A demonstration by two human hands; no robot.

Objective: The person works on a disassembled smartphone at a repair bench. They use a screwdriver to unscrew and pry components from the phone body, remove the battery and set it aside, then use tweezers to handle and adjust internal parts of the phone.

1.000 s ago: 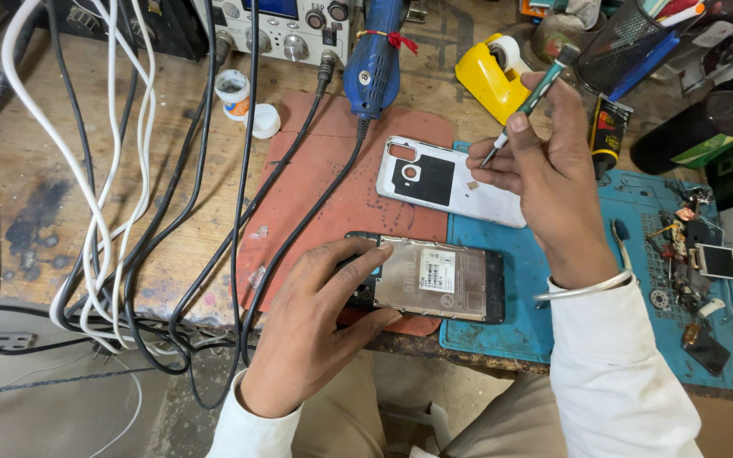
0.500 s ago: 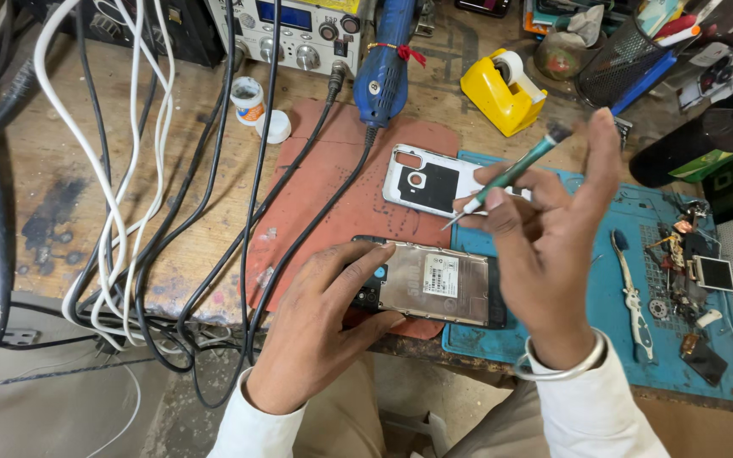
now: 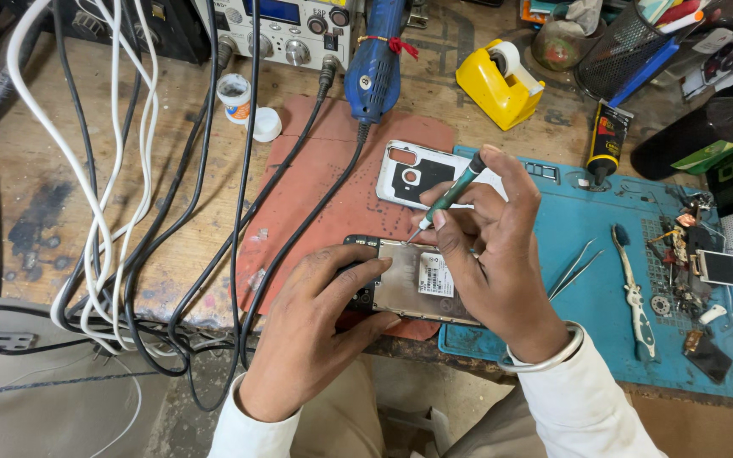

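An opened phone (image 3: 413, 284) with a bare metal plate and a white sticker lies at the bench's front edge. My left hand (image 3: 320, 318) pins its left end, thumb across the dark part. My right hand (image 3: 489, 246) holds a slim green screwdriver (image 3: 450, 195), its tip touching the phone's upper edge. The white back cover (image 3: 422, 174) of the phone lies just behind, on the red mat (image 3: 316, 195).
A blue work mat (image 3: 595, 254) on the right carries tweezers (image 3: 574, 270), a blue-handled tool (image 3: 634, 293) and several small parts. A yellow tape dispenser (image 3: 498, 80), a glue tube (image 3: 606, 140), a blue rotary tool (image 3: 375, 64) and black and white cables (image 3: 120, 212) lie around.
My right hand came down from near the tape dispenser with the screwdriver and set its tip on the phone. My left hand stayed on the phone.
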